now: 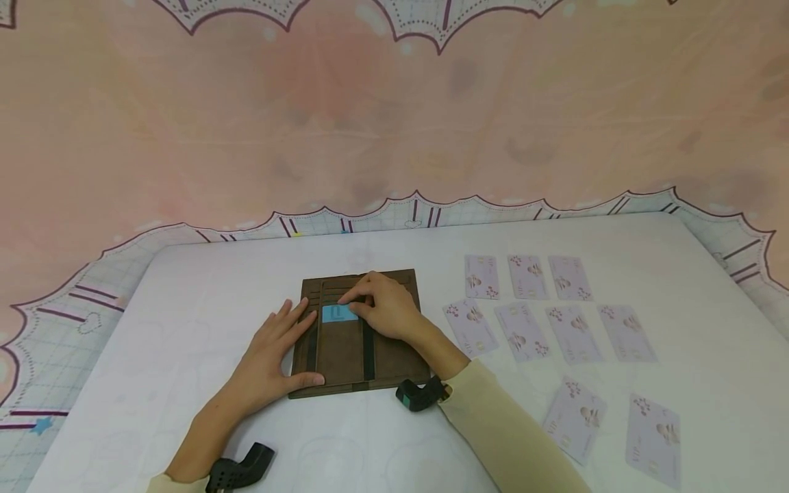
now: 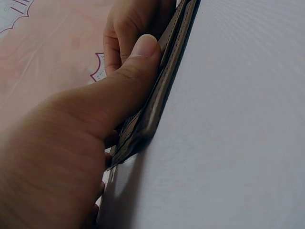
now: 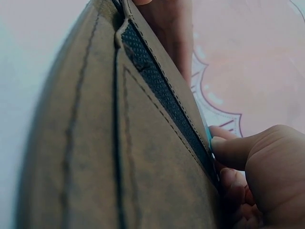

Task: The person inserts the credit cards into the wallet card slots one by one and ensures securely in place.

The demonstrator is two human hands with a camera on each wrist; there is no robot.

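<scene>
A brown wallet [image 1: 340, 352] lies opened flat on the white table, with card slots along its upper part and dark strips running down it. A blue card [image 1: 337, 313] sticks partly out of a slot left of the wallet's middle; its lower part is hidden. My right hand [image 1: 391, 308] pinches this card at its upper right with thumb and index finger. The left hand [image 1: 265, 363] rests spread on the wallet's left side, its thumb [image 2: 143, 50] lying over the near left part. In the right wrist view, the wallet's stitched edge [image 3: 157, 157] fills much of the frame.
Several pale purple cards [image 1: 526, 277] with flower prints lie spread in rows on the table [image 1: 370, 445] to the right. Behind the table hangs a peach patterned cloth [image 1: 345, 137]. A black wrist device [image 1: 240, 472] sits on each forearm.
</scene>
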